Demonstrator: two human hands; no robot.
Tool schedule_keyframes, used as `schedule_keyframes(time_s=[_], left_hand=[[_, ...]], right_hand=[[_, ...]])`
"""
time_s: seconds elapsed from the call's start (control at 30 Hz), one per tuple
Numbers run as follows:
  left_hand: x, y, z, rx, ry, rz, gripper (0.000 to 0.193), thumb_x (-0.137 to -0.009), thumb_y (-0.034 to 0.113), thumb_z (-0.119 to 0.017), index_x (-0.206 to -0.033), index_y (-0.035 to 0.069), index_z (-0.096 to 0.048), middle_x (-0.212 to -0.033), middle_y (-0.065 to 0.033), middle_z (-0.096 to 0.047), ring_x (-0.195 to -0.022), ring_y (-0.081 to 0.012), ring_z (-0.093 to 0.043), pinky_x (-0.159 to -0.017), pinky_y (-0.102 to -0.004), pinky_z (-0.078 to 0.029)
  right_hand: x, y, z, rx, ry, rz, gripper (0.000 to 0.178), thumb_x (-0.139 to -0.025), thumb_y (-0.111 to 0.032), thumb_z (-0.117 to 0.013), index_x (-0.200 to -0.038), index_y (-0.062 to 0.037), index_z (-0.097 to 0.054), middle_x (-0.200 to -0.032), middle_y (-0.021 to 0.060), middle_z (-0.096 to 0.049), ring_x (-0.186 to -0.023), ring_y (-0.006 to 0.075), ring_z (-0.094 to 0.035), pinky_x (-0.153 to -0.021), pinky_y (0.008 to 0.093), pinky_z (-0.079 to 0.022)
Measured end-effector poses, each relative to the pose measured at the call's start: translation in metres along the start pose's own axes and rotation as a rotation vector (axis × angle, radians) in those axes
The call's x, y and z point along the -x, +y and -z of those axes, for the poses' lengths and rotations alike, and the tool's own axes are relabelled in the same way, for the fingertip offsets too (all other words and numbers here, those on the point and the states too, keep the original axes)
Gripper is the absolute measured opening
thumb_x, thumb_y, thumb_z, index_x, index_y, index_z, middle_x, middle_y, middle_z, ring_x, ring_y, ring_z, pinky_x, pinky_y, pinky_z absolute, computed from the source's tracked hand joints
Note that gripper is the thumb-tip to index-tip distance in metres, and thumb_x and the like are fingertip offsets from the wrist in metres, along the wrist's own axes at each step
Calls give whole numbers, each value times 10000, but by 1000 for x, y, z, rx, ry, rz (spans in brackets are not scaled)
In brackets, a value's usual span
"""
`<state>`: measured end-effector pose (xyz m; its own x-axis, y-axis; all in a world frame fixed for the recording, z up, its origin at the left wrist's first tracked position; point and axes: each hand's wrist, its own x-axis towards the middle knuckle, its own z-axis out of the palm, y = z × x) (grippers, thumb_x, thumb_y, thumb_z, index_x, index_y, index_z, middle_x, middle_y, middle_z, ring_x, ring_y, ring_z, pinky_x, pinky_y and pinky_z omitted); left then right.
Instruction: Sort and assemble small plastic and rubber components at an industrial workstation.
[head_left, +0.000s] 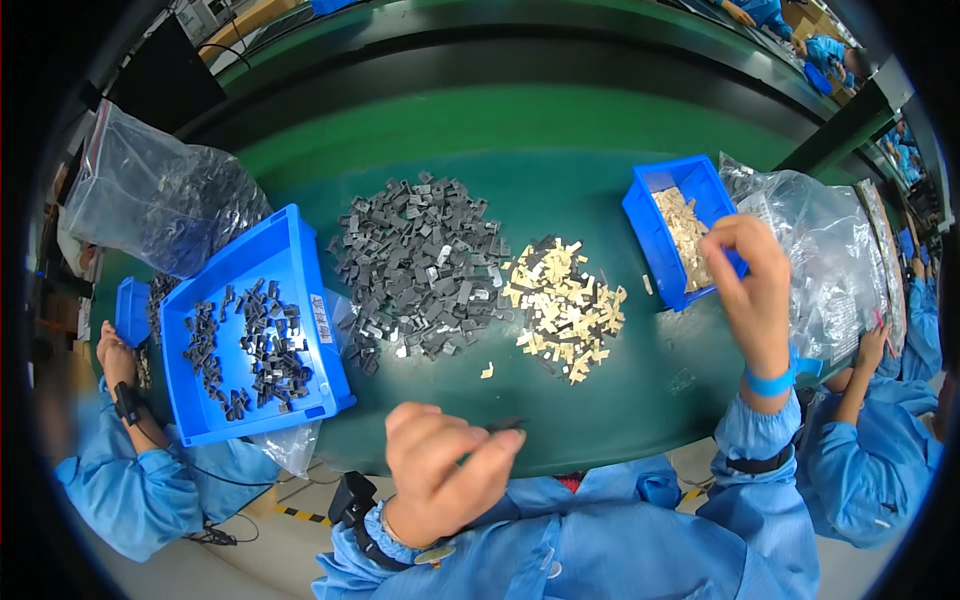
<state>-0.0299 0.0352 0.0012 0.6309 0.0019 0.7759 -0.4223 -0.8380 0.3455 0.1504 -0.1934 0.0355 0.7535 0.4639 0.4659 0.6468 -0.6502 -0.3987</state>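
My left hand (440,470) is closed near the front edge of the table, its thumb and fingers pinching a small dark piece (505,425) that shows only in part. My right hand (755,275) reaches to the small blue bin (649,236), fingertips together at the beige pieces (684,225) inside it. What those fingers hold, if anything, is hidden. Between the hands lies a pile of cream-coloured small parts (560,310) mixed with dark bits. To its left spreads a larger heap of dark grey clip-like parts (420,265).
A large blue tray (185,430) with dark parts sits at left, below a clear bag (165,195) of dark parts. Another clear plastic bag (820,250) lies right of the small bin. Single cream pieces lie loose on the green table (640,400). Co-workers sit at both sides.
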Motion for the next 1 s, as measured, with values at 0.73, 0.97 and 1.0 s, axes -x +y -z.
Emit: schedule_keyframes(time_s=[0.73, 0.97, 1.0], left_hand=[[14, 4, 3, -147, -105, -335, 241, -618, 101, -724, -840, 170, -661, -822, 47, -484, -786, -126, -469, -841, -371, -343], [13, 7, 5, -163, -148, -319, 260, -618, 96, -712, -863, 156, -649, -847, 23, -476, -782, -149, -455, -832, -384, -342], [12, 6, 4, -167, -149, -319, 260, -618, 96, -712, -863, 156, -649, -847, 23, -476, -782, -149, -455, -832, -384, -342]], right_hand=[[13, -74, -40, -953, -809, 137, 155, -800, -204, -602, -768, -53, -586, -775, 46, -560, -739, 207, -523, -662, 323, -397], [16, -75, -44, -953, -741, 239, 122, -774, -154, -600, -745, -49, -547, -743, 49, -530, -731, 222, -514, -659, 329, -389], [17, -76, -44, -956, -742, 242, 122, -774, -154, -600, -745, -49, -547, -743, 49, -530, -731, 222, -514, -659, 329, -389]])
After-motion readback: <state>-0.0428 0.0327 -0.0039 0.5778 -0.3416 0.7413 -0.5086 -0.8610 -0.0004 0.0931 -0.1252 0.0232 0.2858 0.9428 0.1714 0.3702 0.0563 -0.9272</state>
